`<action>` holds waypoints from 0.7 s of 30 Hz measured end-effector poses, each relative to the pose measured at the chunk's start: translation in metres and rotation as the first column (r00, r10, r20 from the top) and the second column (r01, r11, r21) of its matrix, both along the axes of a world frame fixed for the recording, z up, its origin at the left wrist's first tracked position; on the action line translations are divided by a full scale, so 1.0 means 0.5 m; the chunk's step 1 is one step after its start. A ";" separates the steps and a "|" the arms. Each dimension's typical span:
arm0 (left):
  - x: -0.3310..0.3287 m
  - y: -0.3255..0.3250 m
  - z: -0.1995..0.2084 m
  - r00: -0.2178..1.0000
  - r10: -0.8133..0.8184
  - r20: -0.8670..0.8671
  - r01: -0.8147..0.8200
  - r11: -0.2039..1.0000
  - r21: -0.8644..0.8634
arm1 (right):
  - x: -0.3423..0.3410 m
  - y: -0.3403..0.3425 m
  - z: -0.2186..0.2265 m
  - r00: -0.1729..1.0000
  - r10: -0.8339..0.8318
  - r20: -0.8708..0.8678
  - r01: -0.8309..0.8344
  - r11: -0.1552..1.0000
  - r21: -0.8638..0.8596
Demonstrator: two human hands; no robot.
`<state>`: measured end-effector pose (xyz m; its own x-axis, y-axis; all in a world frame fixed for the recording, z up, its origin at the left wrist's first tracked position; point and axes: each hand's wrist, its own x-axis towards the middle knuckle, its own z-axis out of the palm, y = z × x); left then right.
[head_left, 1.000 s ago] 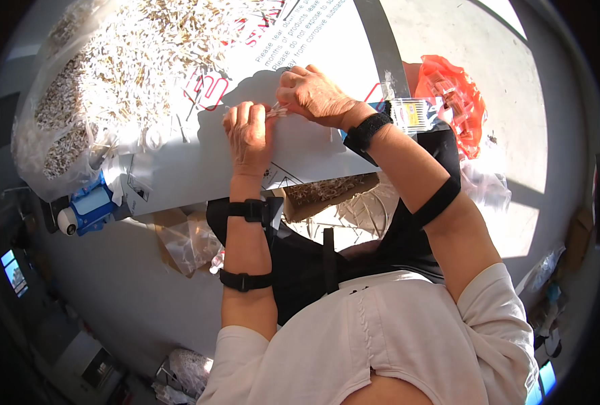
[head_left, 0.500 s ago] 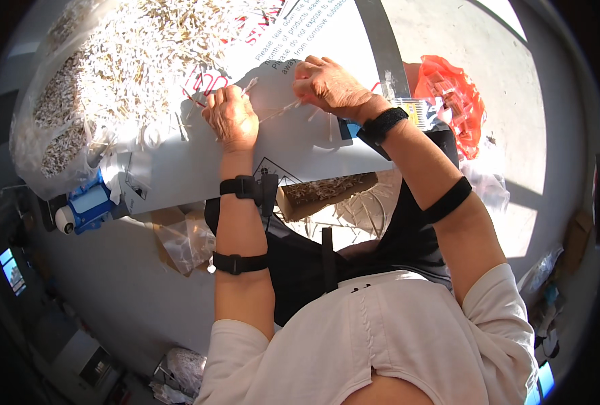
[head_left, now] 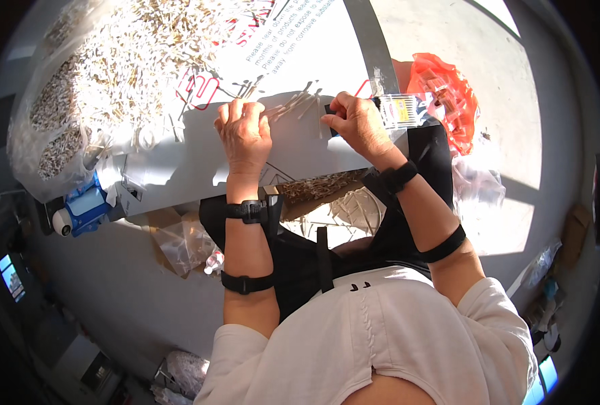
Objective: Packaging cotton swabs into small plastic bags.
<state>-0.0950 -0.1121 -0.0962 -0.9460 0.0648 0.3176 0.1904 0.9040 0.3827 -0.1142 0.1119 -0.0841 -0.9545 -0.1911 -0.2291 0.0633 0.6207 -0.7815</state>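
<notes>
Sunlit white bench, a heap of small pale sticks at its far left.

A few loose sticks lie between the hands: left hand flat, fingers spread; right hand clenched, contents hidden, beside a clear box. Best gather few at once, tips aligned.

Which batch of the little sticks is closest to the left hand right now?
The small loose row on the white board, between the left hand and right hand. The big pile lies farther off at upper left, heaped on clear plastic.
</notes>
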 end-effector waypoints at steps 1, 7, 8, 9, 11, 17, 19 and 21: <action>0.001 -0.003 -0.001 1.000 -0.013 0.000 0.013 1.000 -0.018 | 0.008 -0.009 -0.011 0.992 0.029 -0.123 -0.021 0.997 0.071; 0.009 0.002 -0.005 0.998 -0.041 0.049 0.046 0.995 -0.092 | -0.011 -0.034 -0.014 0.989 0.053 -0.138 -0.013 0.961 0.276; 0.010 0.005 -0.005 0.998 -0.044 0.049 0.048 0.995 -0.092 | -0.013 -0.037 -0.014 0.989 0.051 -0.138 -0.011 0.961 0.276; 0.013 0.009 -0.004 0.999 -0.004 0.052 0.010 0.993 -0.121 | -0.015 -0.039 -0.014 0.994 0.018 -0.110 0.014 0.959 0.282; 0.011 0.014 -0.006 0.998 0.036 0.054 -0.028 0.988 -0.152 | -0.019 -0.040 -0.013 0.996 -0.015 -0.082 0.038 0.957 0.287; -0.043 0.065 -0.011 0.999 0.025 0.035 -0.020 0.992 -0.128 | -0.024 -0.034 -0.033 0.991 -0.104 -0.085 0.118 0.975 0.189; -0.038 0.078 -0.010 0.997 -0.021 0.078 0.027 0.996 -0.084 | -0.026 -0.031 -0.032 0.996 -0.086 -0.004 0.086 0.990 0.109; -0.022 0.098 -0.006 0.983 -0.046 0.180 0.039 0.998 0.042 | -0.019 -0.018 -0.029 0.980 -0.167 -0.105 0.164 0.986 -0.036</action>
<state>-0.1061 -0.0633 -0.0994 -0.9847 0.0972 0.1444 0.1526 0.8807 0.4483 -0.1238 0.1030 -0.0987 -0.9922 -0.0329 -0.1201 0.0781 0.5871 -0.8057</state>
